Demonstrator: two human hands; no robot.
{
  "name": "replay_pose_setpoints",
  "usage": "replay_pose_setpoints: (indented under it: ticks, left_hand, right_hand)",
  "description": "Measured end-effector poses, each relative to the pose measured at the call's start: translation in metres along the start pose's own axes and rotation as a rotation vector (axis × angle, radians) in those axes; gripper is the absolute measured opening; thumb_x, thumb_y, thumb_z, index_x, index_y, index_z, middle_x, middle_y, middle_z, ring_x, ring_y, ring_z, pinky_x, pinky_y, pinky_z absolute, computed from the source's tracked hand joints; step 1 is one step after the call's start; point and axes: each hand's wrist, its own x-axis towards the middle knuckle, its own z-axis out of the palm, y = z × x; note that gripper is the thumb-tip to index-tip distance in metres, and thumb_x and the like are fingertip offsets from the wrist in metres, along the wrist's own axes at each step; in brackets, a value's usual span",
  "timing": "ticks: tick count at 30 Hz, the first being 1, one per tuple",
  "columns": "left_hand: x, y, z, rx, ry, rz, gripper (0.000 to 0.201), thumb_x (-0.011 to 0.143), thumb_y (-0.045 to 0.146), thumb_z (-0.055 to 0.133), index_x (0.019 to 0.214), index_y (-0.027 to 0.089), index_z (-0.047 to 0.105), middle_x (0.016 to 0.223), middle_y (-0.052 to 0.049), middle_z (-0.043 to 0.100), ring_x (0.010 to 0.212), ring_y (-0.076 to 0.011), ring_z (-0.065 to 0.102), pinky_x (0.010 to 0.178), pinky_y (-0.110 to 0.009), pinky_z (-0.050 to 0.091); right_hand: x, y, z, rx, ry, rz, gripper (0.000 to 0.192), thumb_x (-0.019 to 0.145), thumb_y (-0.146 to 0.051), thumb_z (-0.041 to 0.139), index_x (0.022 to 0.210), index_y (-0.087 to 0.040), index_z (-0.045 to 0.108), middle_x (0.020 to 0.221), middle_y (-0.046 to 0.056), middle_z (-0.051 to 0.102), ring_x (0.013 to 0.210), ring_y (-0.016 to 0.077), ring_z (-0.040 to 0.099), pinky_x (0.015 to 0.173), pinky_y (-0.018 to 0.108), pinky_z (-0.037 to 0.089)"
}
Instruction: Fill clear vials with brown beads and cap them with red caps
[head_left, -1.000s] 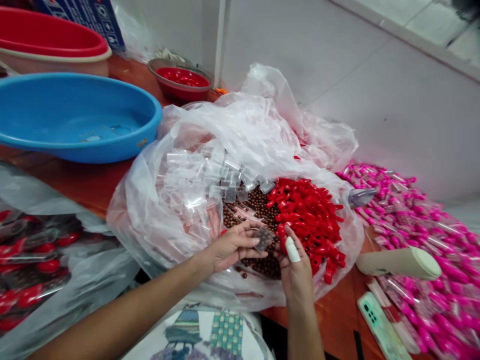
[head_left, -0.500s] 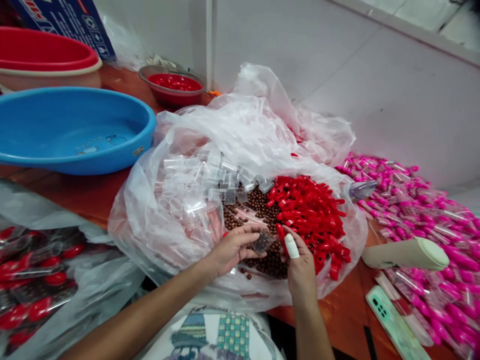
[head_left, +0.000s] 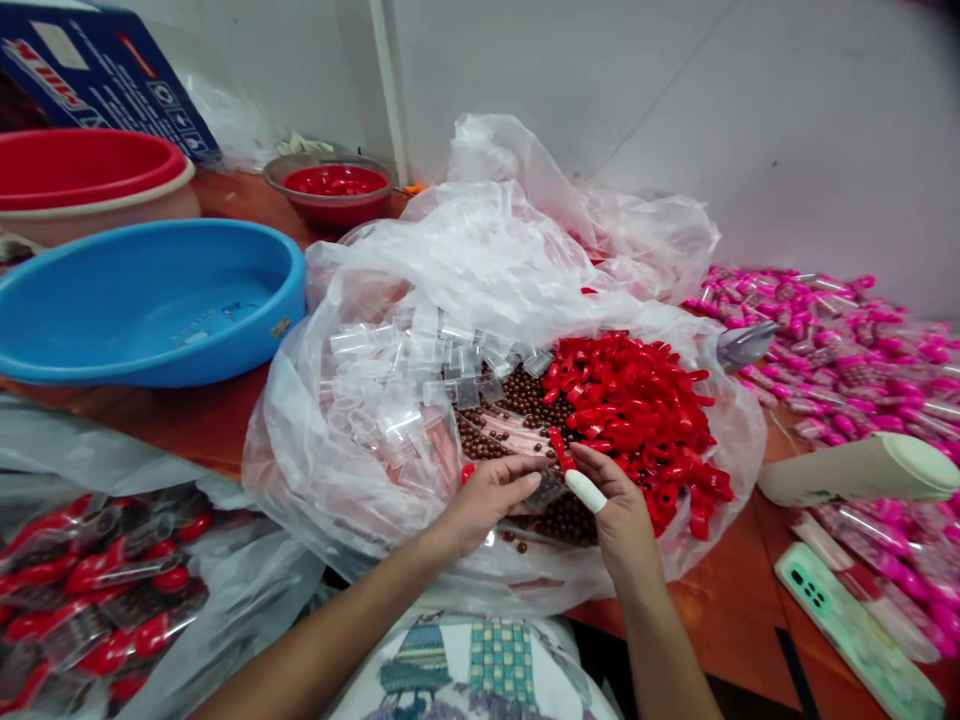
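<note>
While both hands meet over the open clear plastic bag (head_left: 360,440), the left hand (head_left: 491,500) is curled with thumb and fingers pinched on a small clear plastic tube (head_left: 545,490) partly filled with brown beads, and the right hand (head_left: 615,505), one finger wrapped in a white finger cot (head_left: 585,491), pinches a red plastic cap (head_left: 557,445) right at the tube's end. Directly under and just beyond the hands lies a heap of small brown beads (head_left: 525,395); beyond the right hand sits a pile of red plastic caps (head_left: 637,410), and beyond the left hand a heap of empty clear tubes (head_left: 427,350). Far left of the left hand rests a blue oval plastic basin (head_left: 150,300). Right of the right hand lie a cream cylindrical tool (head_left: 862,470), a pale green phone (head_left: 855,630) and pink-capped filled tubes (head_left: 840,340).
</note>
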Motion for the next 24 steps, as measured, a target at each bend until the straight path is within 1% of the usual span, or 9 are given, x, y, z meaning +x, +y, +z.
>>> replay_pose_setpoints:
  ticks: [5, 9, 11, 13, 15, 18, 20, 22, 24]
  left_hand:
    - [-0.0003, -0.0008, 0.0003, 0.012, -0.001, -0.001, 0.039, 0.069, 0.026, 0.071, 0.105, 0.014, 0.065, 0.103, -0.01, 0.065, 0.086, -0.0174, 0.061, 0.08, -0.032, 0.048]
    - [0.0009, 0.0002, -0.0001, 0.027, 0.02, -0.012, 0.04, 0.067, 0.027, 0.072, 0.105, 0.015, 0.065, 0.106, -0.01, 0.063, 0.089, -0.0191, 0.06, 0.077, -0.033, 0.05]
    - [0.001, 0.0008, 0.0001, 0.025, 0.021, -0.02, 0.041, 0.066, 0.028, 0.072, 0.105, 0.015, 0.065, 0.107, -0.011, 0.063, 0.09, -0.0199, 0.06, 0.076, -0.034, 0.051]
    - [0.0005, 0.0011, 0.0006, 0.02, 0.023, -0.027, 0.042, 0.065, 0.029, 0.073, 0.104, 0.015, 0.065, 0.106, -0.011, 0.063, 0.089, -0.0203, 0.06, 0.075, -0.035, 0.051]
    - [0.0001, 0.001, 0.0013, 0.022, 0.02, -0.028, 0.044, 0.064, 0.03, 0.074, 0.104, 0.015, 0.065, 0.105, -0.011, 0.064, 0.09, -0.0213, 0.06, 0.075, -0.035, 0.051]
    - [0.0003, -0.0003, 0.0019, 0.039, 0.017, -0.03, 0.045, 0.064, 0.031, 0.074, 0.105, 0.014, 0.065, 0.104, -0.011, 0.064, 0.09, -0.0218, 0.061, 0.074, -0.034, 0.052]
    - [0.001, -0.0019, 0.0016, 0.051, 0.023, -0.032, 0.044, 0.065, 0.03, 0.073, 0.105, 0.014, 0.065, 0.103, -0.01, 0.065, 0.088, -0.0204, 0.061, 0.075, -0.033, 0.051]
    - [0.0017, -0.0035, 0.0012, 0.061, 0.019, -0.03, 0.041, 0.068, 0.029, 0.071, 0.106, 0.015, 0.065, 0.101, -0.01, 0.065, 0.087, -0.0192, 0.061, 0.075, -0.032, 0.051]
    - [0.0021, -0.0047, 0.001, 0.074, 0.008, -0.025, 0.04, 0.069, 0.029, 0.07, 0.106, 0.015, 0.064, 0.1, -0.009, 0.066, 0.087, -0.0188, 0.061, 0.075, -0.032, 0.051]
  right_hand:
    - [-0.0022, -0.0013, 0.0009, -0.064, -0.046, -0.019, 0.034, 0.069, -0.031, 0.071, 0.101, -0.024, 0.064, 0.104, 0.003, 0.067, 0.097, 0.0205, 0.06, 0.09, 0.038, 0.044]
    - [-0.0032, -0.004, -0.0017, -0.135, 0.053, -0.075, 0.034, 0.077, -0.037, 0.061, 0.108, -0.024, 0.061, 0.112, 0.003, 0.063, 0.102, 0.0202, 0.057, 0.09, 0.036, 0.042]
    - [-0.0034, -0.0051, -0.0041, -0.155, 0.105, -0.067, 0.035, 0.081, -0.041, 0.055, 0.111, -0.024, 0.06, 0.108, 0.004, 0.064, 0.092, 0.0191, 0.059, 0.081, 0.033, 0.046]
    - [-0.0039, -0.0065, -0.0056, -0.144, 0.112, -0.029, 0.037, 0.082, -0.044, 0.053, 0.113, -0.023, 0.058, 0.09, 0.003, 0.067, 0.073, 0.0167, 0.06, 0.067, 0.03, 0.047]
    - [-0.0049, -0.008, -0.0056, -0.137, 0.091, -0.012, 0.039, 0.083, -0.044, 0.052, 0.115, -0.022, 0.057, 0.073, 0.001, 0.064, 0.059, 0.0139, 0.055, 0.056, 0.026, 0.044]
    - [-0.0065, -0.0085, -0.0035, -0.213, 0.043, -0.042, 0.038, 0.084, -0.041, 0.049, 0.116, -0.021, 0.057, 0.059, -0.002, 0.056, 0.051, 0.0115, 0.048, 0.048, 0.022, 0.038]
    - [-0.0069, -0.0069, -0.0026, -0.311, -0.002, -0.068, 0.035, 0.085, -0.038, 0.049, 0.114, -0.022, 0.058, 0.059, -0.003, 0.054, 0.051, 0.0112, 0.047, 0.047, 0.022, 0.036]
    - [-0.0062, -0.0046, -0.0028, -0.402, -0.048, -0.087, 0.032, 0.085, -0.034, 0.047, 0.113, -0.024, 0.059, 0.061, -0.003, 0.055, 0.051, 0.0114, 0.047, 0.048, 0.022, 0.037]
    - [-0.005, -0.0031, -0.0037, -0.467, -0.069, -0.143, 0.029, 0.085, -0.03, 0.046, 0.109, -0.025, 0.06, 0.072, -0.001, 0.06, 0.059, 0.0129, 0.052, 0.056, 0.024, 0.042]
